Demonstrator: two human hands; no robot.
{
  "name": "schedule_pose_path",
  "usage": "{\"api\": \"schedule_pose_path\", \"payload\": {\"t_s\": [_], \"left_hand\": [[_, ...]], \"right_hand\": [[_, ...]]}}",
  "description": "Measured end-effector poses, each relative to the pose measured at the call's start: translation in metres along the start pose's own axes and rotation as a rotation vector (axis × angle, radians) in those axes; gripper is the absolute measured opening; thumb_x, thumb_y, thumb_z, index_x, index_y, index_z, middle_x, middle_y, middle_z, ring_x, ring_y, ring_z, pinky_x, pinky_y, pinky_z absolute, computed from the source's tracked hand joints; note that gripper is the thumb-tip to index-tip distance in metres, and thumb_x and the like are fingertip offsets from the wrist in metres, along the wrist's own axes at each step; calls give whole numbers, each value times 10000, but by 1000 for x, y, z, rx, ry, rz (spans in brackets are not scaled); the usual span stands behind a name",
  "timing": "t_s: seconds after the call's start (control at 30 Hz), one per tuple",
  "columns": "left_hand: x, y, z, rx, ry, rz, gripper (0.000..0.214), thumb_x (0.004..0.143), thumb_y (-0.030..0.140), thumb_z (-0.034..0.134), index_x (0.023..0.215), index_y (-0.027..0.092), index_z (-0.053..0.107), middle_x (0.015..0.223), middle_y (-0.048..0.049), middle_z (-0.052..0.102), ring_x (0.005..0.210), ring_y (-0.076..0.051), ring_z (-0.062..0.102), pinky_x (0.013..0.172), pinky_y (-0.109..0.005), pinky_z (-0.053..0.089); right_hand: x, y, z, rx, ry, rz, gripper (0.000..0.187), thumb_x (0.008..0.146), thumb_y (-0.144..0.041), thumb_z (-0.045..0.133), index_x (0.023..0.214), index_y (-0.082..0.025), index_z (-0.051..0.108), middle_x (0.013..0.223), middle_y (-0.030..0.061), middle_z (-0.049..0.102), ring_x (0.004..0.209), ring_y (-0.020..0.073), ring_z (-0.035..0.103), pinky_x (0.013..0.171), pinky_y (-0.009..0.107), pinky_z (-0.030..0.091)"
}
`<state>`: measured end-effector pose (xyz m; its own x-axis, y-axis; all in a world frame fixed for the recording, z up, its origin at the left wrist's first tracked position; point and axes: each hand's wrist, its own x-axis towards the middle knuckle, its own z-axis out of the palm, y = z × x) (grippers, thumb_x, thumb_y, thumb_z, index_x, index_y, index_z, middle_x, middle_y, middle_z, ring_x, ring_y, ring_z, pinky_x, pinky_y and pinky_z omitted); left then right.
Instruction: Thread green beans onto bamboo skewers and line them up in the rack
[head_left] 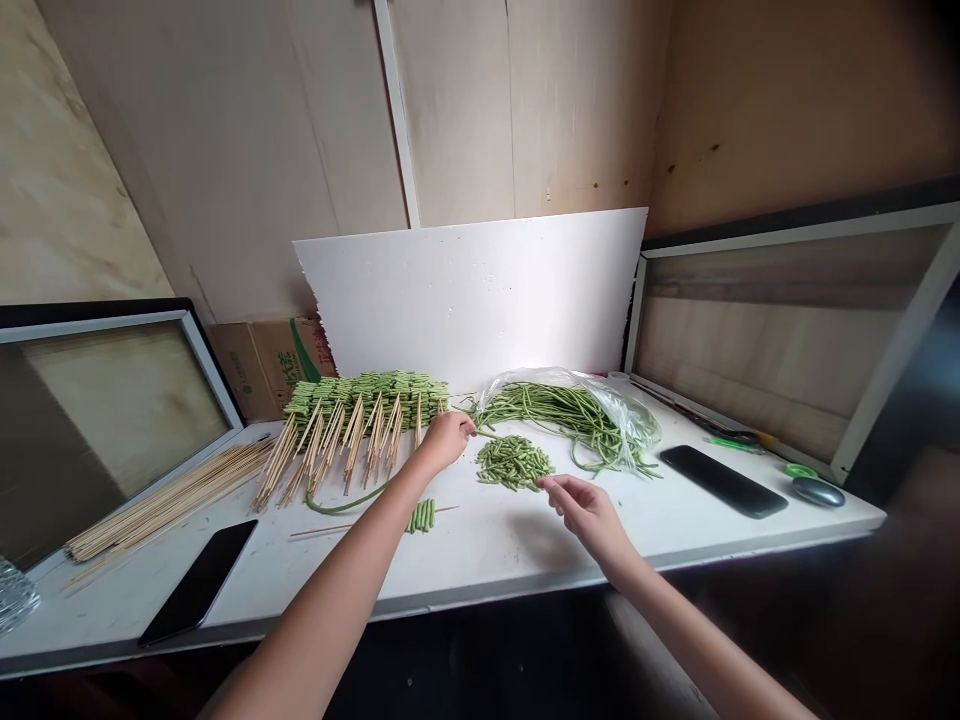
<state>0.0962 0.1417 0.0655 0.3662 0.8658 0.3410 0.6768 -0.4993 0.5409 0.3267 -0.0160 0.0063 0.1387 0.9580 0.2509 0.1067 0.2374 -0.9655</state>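
While left fingers [466, 427] clamped on a bean [486, 435], right fingers [553, 483] together beside cut pieces [514, 462].

Both forearms are bare and reach forward from the lower edge of view, the left arm [330, 590] slanting rightward and the right arm [682, 620] leftward. The left hand [448, 440] is farther forward, its fingers curled inward to meet the thumb. The right hand [581, 503] points left, thumb and forefinger nearly together, whether touching unclear, other fingers loosely bent.
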Motion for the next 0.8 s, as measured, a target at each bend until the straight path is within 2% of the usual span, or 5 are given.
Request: {"api": "schedule_pose_path", "payload": {"t_s": [0.13,0.33,0.53,0.67,0.8], "left_hand": [[-4,1,6,-212,-6,40,314,984,295,490,890,133,742,805,-79,742,714,-188,651,644,-268,479],[-17,1,15,-450,-23,98,337,971,430,551,965,129,702,772,-56,697,709,-166,624,667,-273,497],[-34,-1,21,-851,-35,97,378,801,481,823,904,144,685,777,-29,664,713,-146,592,693,-281,506],[-46,6,24,-966,-43,97,394,765,487,866,878,145,706,735,-14,644,660,-133,568,663,-283,500],[-54,17,24,-1028,-28,98,362,750,454,884,829,148,708,726,-10,640,659,-126,568,660,-272,497]], "right_hand": [[2,3,12,-22,-62,-38,449,805,-586,775,978,-171,789,838,84,731,791,224,662,611,296,520],[26,-10,48,132,-9,-77,529,770,-570,813,1103,-164,749,950,119,772,868,268,708,442,242,472],[33,-22,82,255,132,-115,508,724,-554,860,1047,-170,781,1025,147,790,933,302,732,476,262,518],[25,-25,88,268,181,-157,404,743,-508,865,1005,-206,806,965,113,793,861,275,728,507,283,529],[20,-28,84,230,179,-284,257,792,-449,848,927,-232,821,959,93,774,861,254,715,569,298,540]]}}
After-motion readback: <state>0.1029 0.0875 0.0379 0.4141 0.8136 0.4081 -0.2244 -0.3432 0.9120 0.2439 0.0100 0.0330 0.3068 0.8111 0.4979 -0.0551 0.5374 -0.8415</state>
